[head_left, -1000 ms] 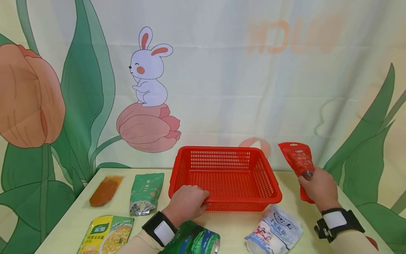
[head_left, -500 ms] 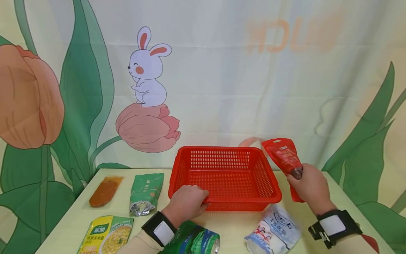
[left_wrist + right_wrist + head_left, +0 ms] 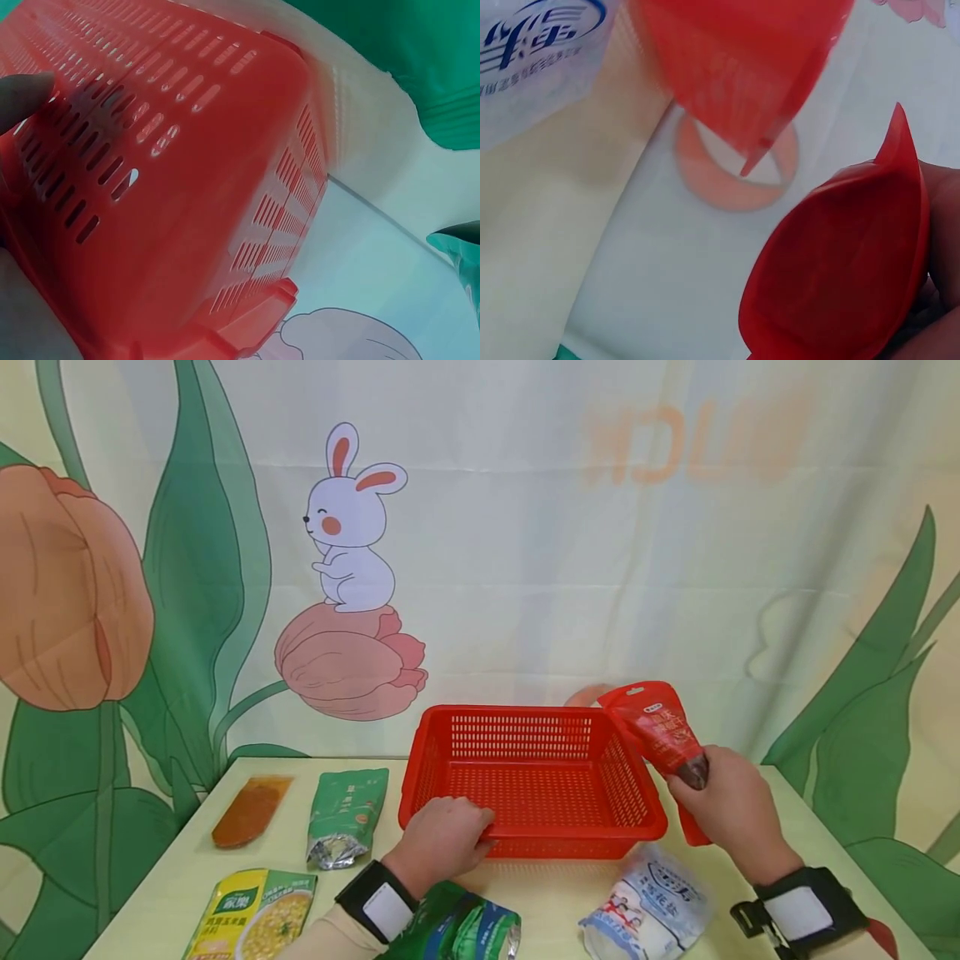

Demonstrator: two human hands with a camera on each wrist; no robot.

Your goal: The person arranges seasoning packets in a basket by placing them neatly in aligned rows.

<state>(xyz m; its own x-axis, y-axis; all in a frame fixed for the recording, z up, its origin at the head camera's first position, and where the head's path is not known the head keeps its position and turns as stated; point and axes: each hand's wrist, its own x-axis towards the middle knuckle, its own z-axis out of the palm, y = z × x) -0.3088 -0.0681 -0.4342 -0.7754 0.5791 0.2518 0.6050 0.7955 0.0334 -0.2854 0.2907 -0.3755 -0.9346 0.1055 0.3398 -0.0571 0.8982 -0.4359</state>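
Observation:
A red plastic basket (image 3: 525,793) with slotted walls stands at the middle of the table. My left hand (image 3: 442,839) grips its front rim near the left corner; in the left wrist view the thumb (image 3: 26,97) lies against the slotted wall (image 3: 195,165). In my right hand (image 3: 738,810) is a red snack pouch (image 3: 656,727), held by its side and tilted up to the left. Its top overlaps the basket's right back corner in the head view. The right wrist view shows the pouch's red bottom (image 3: 832,262) close up, with the basket (image 3: 742,67) beyond.
On the left lie a brown sauce packet (image 3: 251,810), a green foil pouch (image 3: 348,814) and a yellow soup packet (image 3: 255,914). A green-and-blue packet (image 3: 472,927) is in front of the basket, partly behind my left arm. A white salt bag (image 3: 652,902) lies at the basket's front right.
My right hand has carried the red pouch leftward, from beside the table's right edge to the basket's right side. The left hand and the basket have stayed in place.

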